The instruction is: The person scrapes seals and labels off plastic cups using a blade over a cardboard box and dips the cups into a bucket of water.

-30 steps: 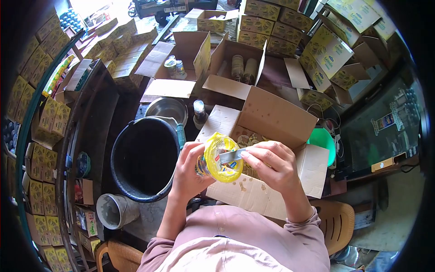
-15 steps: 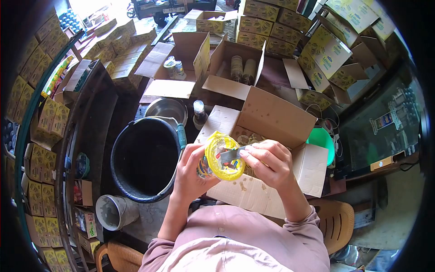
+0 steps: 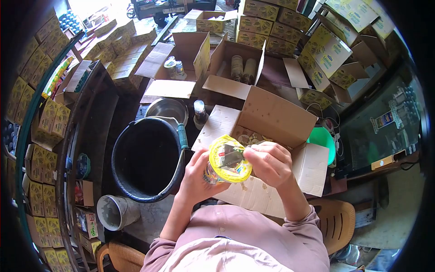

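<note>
My left hand [image 3: 197, 177] is closed around a plastic cup [image 3: 230, 174] with a yellow rim and colourful print, its round top tilted toward me. Pinched in my right hand [image 3: 270, 162] is a flat grey blade [image 3: 232, 156], which lies across the cup's top. Whether the blade has gone through the cup's cover I cannot tell. Beneath both hands stands an open cardboard box [image 3: 277, 116] with spotted flaps and small pale bits inside, partly hidden by my hands.
A large black bucket [image 3: 117, 172] stands left of my hands, with a metal bowl [image 3: 183, 109] behind it and a grey pail [image 3: 130, 213] nearer me. A capped container [image 3: 199, 109] is beside the box. Two open cartons [image 3: 168, 89] [image 3: 226, 89] stand beyond; a green basin [image 3: 327, 144] is right.
Both hands and the cup have shifted slightly right and toward me. The blade now lies at a different angle across the cup's top.
</note>
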`<state>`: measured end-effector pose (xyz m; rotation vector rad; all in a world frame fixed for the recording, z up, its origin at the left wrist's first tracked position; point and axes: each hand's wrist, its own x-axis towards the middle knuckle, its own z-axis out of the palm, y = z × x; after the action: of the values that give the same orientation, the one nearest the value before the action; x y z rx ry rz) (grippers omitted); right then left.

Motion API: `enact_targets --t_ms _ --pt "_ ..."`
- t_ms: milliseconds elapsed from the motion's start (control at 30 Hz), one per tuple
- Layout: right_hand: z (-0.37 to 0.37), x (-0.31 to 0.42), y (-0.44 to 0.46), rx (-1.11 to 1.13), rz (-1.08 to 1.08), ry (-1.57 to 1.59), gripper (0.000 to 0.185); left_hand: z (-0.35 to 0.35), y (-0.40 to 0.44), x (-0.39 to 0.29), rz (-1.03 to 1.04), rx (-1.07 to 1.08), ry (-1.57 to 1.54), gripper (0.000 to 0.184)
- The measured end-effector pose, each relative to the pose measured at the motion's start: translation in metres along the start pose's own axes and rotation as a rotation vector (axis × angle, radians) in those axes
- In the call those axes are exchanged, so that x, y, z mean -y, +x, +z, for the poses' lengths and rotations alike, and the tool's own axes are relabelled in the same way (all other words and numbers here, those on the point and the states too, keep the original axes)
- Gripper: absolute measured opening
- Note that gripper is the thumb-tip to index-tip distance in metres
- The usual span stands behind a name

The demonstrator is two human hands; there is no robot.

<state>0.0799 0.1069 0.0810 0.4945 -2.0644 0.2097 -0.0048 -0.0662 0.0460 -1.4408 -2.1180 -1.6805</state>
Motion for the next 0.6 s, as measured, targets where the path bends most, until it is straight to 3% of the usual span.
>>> enact_targets --t_ms 400,500,600 --pt "0.004 -0.003 -0.01 -0.127 0.063 0.055 0.041 0.004 -0.003 0.011 -0.083 0.163 -0.36 0.055" --pt "0.001 -0.002 -0.012 -0.077 0.117 0.052 0.045 0.004 -0.001 0.01 -0.071 0.168 -0.347 0.054" --pt "-0.007 -0.002 -0.006 -0.019 0.164 0.055 0.049 0.0 0.007 0.003 -0.04 0.088 -0.064 0.053"
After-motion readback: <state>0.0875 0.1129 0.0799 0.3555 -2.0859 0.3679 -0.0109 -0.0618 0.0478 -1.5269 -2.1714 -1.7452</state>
